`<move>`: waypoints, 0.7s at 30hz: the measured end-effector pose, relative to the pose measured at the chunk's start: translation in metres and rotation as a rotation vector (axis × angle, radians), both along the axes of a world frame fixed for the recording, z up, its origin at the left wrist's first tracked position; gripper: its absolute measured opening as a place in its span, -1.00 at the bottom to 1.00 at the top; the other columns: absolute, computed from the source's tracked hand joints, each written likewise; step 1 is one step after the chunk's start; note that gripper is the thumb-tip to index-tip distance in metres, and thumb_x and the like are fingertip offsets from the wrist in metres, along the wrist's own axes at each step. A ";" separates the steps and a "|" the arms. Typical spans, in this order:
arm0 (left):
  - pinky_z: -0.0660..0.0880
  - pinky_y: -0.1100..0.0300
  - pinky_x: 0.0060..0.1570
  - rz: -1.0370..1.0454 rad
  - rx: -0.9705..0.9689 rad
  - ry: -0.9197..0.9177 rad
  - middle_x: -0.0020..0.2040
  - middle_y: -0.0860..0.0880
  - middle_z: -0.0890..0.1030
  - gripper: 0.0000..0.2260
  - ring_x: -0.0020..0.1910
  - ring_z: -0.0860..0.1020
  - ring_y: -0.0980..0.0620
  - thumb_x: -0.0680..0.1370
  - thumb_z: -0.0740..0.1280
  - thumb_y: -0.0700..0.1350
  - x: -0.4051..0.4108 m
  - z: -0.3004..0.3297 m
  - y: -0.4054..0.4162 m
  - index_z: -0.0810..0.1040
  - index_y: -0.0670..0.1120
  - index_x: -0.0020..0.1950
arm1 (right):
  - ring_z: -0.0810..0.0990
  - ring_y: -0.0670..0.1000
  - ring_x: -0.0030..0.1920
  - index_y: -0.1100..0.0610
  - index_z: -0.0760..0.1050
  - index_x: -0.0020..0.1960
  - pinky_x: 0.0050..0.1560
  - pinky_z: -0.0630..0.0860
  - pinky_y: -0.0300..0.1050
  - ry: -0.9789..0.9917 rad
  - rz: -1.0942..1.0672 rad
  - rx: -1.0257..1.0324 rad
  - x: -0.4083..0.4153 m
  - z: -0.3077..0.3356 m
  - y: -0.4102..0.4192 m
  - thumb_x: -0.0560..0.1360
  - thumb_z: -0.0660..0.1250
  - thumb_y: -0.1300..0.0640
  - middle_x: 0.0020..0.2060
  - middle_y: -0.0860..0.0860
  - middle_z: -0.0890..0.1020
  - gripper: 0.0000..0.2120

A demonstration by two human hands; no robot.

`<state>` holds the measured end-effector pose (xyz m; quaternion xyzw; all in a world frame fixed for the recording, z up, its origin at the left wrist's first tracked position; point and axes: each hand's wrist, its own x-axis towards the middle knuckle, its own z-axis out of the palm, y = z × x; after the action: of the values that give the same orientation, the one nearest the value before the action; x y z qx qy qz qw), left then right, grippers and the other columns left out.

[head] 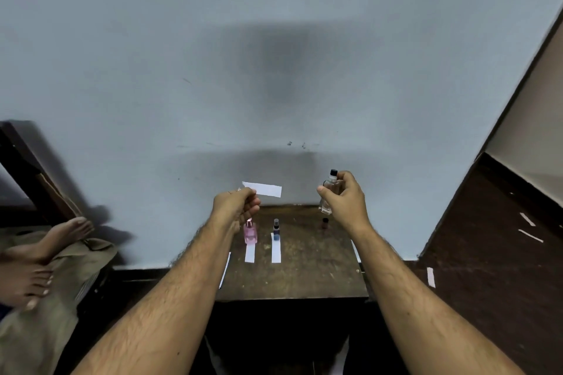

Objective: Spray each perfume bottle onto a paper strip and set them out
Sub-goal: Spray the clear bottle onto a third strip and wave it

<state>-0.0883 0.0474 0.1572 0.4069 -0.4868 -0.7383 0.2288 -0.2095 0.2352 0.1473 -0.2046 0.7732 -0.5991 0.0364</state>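
My left hand [237, 207] pinches a white paper strip [265, 189] by its left end and holds it level above the small wooden table [304, 268]. My right hand [344, 198] grips a clear perfume bottle [329, 192] with a black cap, upright, to the right of the strip. On the table a pink bottle [250, 233] stands at the head of a white strip [250, 253]. Beside it a small dark blue bottle [276, 230] stands on another strip [276, 251]. A small dark brown bottle [325, 224] stands below my right hand.
A pale blue wall rises right behind the table. Loose strips lie at the table's left edge [224, 271] and right edge [355, 251], and more on the dark floor [430, 277] at the right. Another person's bare feet [36, 256] rest at the left.
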 end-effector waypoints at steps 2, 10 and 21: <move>0.57 0.25 -0.44 -0.016 -0.015 -0.048 -0.45 -0.07 0.62 -0.91 -0.48 0.61 0.10 0.53 0.37 -0.24 -0.001 -0.016 -0.003 0.57 -0.22 -0.17 | 0.61 -0.01 -0.03 0.09 0.51 0.15 0.00 0.55 -0.17 -0.017 -0.016 0.002 -0.003 -0.012 -0.001 0.44 0.48 0.15 -0.07 -0.02 0.63 -0.69; 0.47 0.32 -0.44 -0.121 -0.153 -0.198 -0.32 -0.09 0.62 -0.88 -0.33 0.58 0.05 0.50 0.30 -0.28 -0.001 -0.079 0.005 0.55 -0.16 -0.23 | 0.64 -0.04 -0.11 -0.03 0.55 0.02 0.05 0.61 -0.01 -0.091 -0.066 0.065 -0.017 -0.075 -0.008 0.38 0.51 0.22 -0.18 -0.10 0.64 -0.71; 0.44 0.24 -0.51 -0.271 -0.331 -0.284 -0.28 -0.13 0.58 -0.69 -0.49 0.54 0.07 0.42 0.41 -0.37 -0.037 -0.139 0.019 0.34 -0.07 -0.09 | 0.63 -0.04 -0.08 -0.01 0.47 -0.01 -0.01 0.55 -0.16 -0.134 -0.077 0.196 -0.042 -0.142 -0.026 0.34 0.55 0.19 -0.12 -0.03 0.65 -0.66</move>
<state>-0.1250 0.0661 0.0185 0.3947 -0.6783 -0.6080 0.1205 -0.2510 0.2096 0.0053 -0.1297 0.8311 -0.5340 0.0850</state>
